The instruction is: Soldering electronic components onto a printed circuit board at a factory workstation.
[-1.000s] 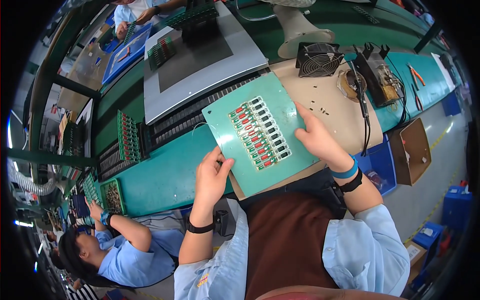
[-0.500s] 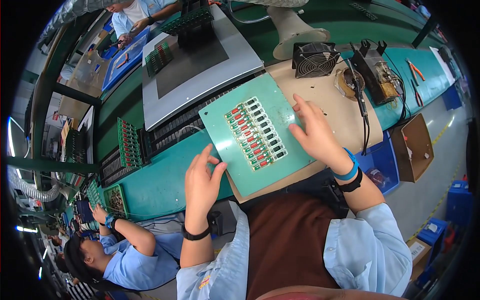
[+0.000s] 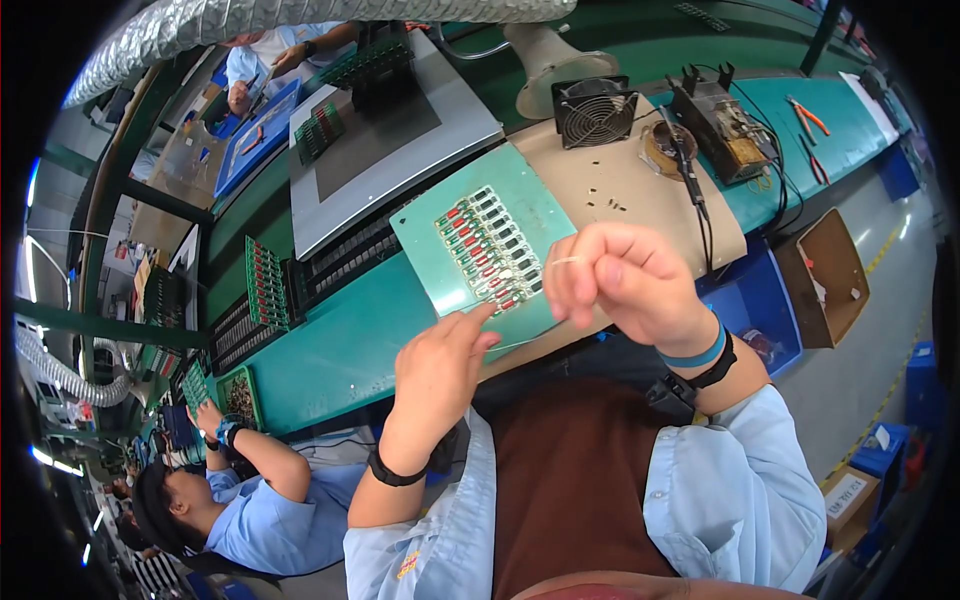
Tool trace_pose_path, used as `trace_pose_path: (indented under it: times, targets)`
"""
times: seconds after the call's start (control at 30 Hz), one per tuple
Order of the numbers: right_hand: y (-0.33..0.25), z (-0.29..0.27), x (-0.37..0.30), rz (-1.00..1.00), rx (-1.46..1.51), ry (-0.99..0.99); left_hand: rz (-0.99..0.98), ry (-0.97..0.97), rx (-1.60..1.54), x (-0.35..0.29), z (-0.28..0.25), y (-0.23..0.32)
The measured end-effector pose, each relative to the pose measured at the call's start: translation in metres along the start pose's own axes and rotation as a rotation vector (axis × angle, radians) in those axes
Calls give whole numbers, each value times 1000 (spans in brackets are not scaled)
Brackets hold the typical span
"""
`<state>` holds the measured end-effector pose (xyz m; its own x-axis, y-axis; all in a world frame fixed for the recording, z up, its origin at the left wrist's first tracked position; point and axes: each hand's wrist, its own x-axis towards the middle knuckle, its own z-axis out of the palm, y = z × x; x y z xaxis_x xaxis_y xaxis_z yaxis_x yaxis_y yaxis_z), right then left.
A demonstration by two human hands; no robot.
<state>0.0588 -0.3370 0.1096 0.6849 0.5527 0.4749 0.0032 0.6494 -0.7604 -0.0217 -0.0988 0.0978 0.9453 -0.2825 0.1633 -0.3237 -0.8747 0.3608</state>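
Observation:
A green square plate (image 3: 425, 223) lies on the bench, holding rows of small circuit boards (image 3: 488, 250) with red and black parts. My left hand (image 3: 440, 365) is over the plate's near left edge. Its fingers stretch toward the lowest boards, and the index fingertip appears to touch them; the thumb stands apart. My right hand (image 3: 635, 285) is raised over the plate's right side and hides that corner. Its fingers are curled in, with a thin pale strand at the index finger. What those fingers hold, if anything, is hidden.
Brown board (image 3: 560, 165) under the plate carries several dark bits. Beyond stand a black fan (image 3: 592, 110), a solder spool (image 3: 668, 150) and a metal device (image 3: 725, 130) with cables. Orange-handled pliers (image 3: 808, 117) lie far right. A co-worker (image 3: 270, 500) sits at left.
My right hand has left the plate's right edge, and its fingers have curled closed above the plate. My left hand has moved right and forward onto the boards. The view has shifted slightly.

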Motion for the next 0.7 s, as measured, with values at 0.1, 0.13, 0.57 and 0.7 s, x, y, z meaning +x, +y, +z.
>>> trace_pose_path:
  times: [0.1, 0.13, 0.57, 0.7]
  targets:
    - [-18, -5, -12, 29, -2, 75, -13, 54, -41, -12, 6, -10]
    - [-24, -6, -17, 45, 5, 111, -52, 75, -80, -15, 5, -11]
    - [-65, -30, -58, -8, -156, 227, -496, 12, -892, -116, 32, -66]
    - [-64, -10, -51, 276, -459, 168, -538, 1, -1081, -151, 57, -77]
